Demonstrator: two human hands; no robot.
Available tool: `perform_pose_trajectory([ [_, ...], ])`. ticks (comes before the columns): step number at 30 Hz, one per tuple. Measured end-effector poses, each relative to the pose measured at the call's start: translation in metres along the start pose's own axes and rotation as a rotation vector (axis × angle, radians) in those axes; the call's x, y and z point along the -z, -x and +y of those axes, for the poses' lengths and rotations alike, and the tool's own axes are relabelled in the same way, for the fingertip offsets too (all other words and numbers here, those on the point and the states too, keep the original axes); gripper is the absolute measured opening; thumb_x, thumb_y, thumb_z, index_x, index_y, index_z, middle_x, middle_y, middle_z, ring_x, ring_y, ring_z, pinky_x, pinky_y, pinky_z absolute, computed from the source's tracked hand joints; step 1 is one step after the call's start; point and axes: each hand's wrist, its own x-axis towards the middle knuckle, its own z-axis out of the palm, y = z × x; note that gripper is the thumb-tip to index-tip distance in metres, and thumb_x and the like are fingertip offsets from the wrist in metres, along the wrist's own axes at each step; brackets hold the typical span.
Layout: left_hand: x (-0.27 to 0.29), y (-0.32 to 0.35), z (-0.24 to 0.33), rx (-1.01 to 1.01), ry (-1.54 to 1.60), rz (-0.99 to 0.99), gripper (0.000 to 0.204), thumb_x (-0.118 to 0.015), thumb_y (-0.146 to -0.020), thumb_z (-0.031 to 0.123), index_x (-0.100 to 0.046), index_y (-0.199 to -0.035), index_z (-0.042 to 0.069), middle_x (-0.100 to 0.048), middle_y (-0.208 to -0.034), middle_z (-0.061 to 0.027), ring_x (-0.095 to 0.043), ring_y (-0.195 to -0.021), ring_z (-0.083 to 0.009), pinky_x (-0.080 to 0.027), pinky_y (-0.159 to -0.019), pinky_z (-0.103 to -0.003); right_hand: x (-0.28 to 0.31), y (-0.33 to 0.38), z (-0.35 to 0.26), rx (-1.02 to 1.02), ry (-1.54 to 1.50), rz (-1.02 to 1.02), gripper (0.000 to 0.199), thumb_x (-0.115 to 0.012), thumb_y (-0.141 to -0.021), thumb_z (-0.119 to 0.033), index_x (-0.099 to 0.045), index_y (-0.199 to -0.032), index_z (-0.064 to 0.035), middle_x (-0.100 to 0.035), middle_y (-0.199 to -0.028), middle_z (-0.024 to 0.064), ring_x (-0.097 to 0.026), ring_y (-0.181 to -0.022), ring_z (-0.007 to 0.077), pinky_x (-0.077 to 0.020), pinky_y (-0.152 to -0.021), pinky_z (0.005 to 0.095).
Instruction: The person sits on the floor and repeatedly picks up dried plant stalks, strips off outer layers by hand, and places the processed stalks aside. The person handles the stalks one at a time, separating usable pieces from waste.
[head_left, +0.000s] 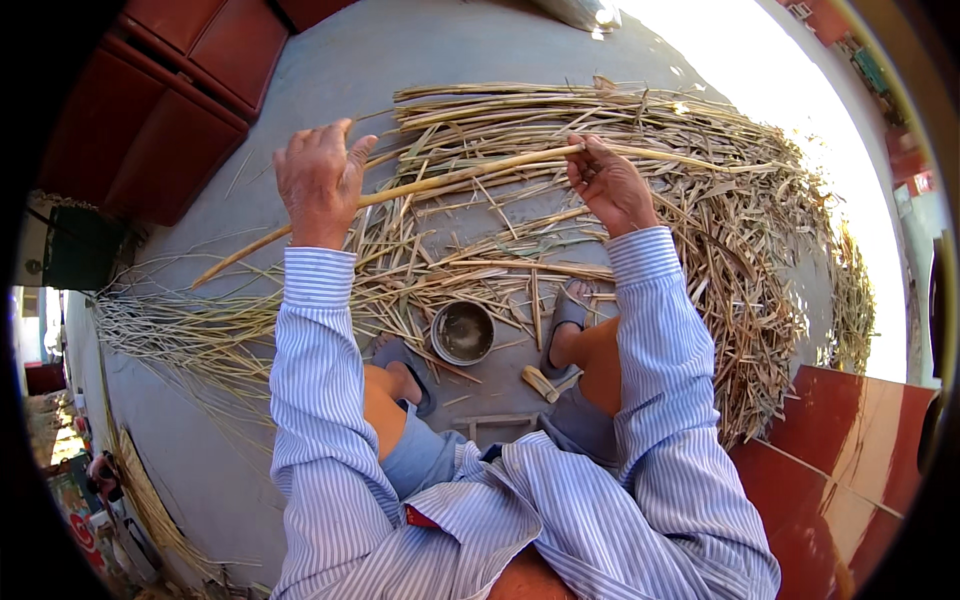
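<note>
A long yellowish dry plant stalk [470, 174] slants across in front of me, its thin end low on the left. My right hand [612, 190] pinches it between thumb and fingers. At the left, my left hand [320, 182] is above the stalk, which passes under the heel of the palm. Its thumb stands apart from the bent fingers; the palm side is hidden. Beneath both hands spreads a large pile of dry stalks and leaves [740, 215]. A round metal bowl [463, 332] with murky contents sits between my feet.
Thin stripped stems [185, 325] fan out on the left over the grey floor [330, 75]. A short pale piece of cut stalk [540, 384] lies by my right foot. Red cabinets [160, 120] stand at the upper left, and red-brown panels [830, 470] at the lower right.
</note>
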Motion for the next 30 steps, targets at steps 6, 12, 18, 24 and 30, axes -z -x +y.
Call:
perform_pose_trajectory([
  [6, 0.022, -0.002, -0.021, 0.264, 0.283, -0.579, 0.04, -0.065, -0.089, 0.044, -0.073, -0.082, 0.005, -0.068, -0.072, -0.0087, -0.062, -0.074, -0.0193, -0.043, -0.069, -0.036, 0.004, -0.006, -0.008, 0.09, -0.019, 0.084, 0.019, -0.061, -0.097, -0.019, -0.062, -0.107, -0.003, -0.07, -0.102, 0.0085, -0.063, -0.08, 0.0134, -0.0566, -0.071, 0.0251],
  [12, 0.03, 0.015, -0.031, 0.418, 0.741, -0.692, 0.024, -0.077, -0.083, 0.017, -0.071, -0.098, 0.0, -0.071, -0.084, -0.0077, -0.062, -0.073, -0.0123, -0.048, -0.066, -0.026, 0.012, -0.014, -0.014, 0.125, 0.008, 0.115, 0.02, -0.061, -0.097, -0.019, -0.061, -0.108, -0.0027, -0.07, -0.104, 0.0094, -0.063, -0.079, 0.013, -0.0572, -0.07, 0.025],
  [18, 0.02, 0.019, -0.021, 0.276, 0.64, -0.715, 0.023, -0.076, -0.079, 0.022, -0.07, -0.092, 0.004, -0.063, -0.069, -0.0135, -0.061, -0.064, -0.0225, -0.042, -0.056, -0.038, 0.01, -0.016, -0.015, 0.133, 0.017, 0.121, 0.018, -0.061, -0.097, -0.019, -0.062, -0.105, -0.0029, -0.07, -0.102, 0.0084, -0.063, -0.078, 0.0117, -0.0569, -0.069, 0.0244],
  [24, -0.003, 0.034, -0.054, 0.003, 0.076, -0.436, 0.023, -0.072, -0.082, 0.027, -0.061, -0.072, 0.009, -0.062, -0.065, -0.0117, -0.059, -0.065, -0.0317, -0.038, -0.063, -0.042, 0.026, -0.019, -0.032, 0.292, -0.012, 0.177, 0.019, -0.061, -0.097, -0.02, -0.065, -0.101, -0.0015, -0.07, -0.094, 0.0063, -0.062, -0.075, 0.0106, -0.0557, -0.066, 0.0219],
  [30, -0.009, 0.013, 0.012, -0.051, 0.245, -0.336, 0.024, -0.072, -0.082, 0.033, -0.065, -0.08, 0.009, -0.064, -0.075, -0.0078, -0.06, -0.069, -0.0292, -0.038, -0.065, -0.04, -0.018, -0.003, 0.004, 0.082, 0.078, 0.051, 0.023, -0.062, -0.096, -0.023, -0.064, -0.101, -0.0007, -0.071, -0.091, 0.0074, -0.068, -0.08, 0.0139, -0.0572, -0.065, 0.0237],
])
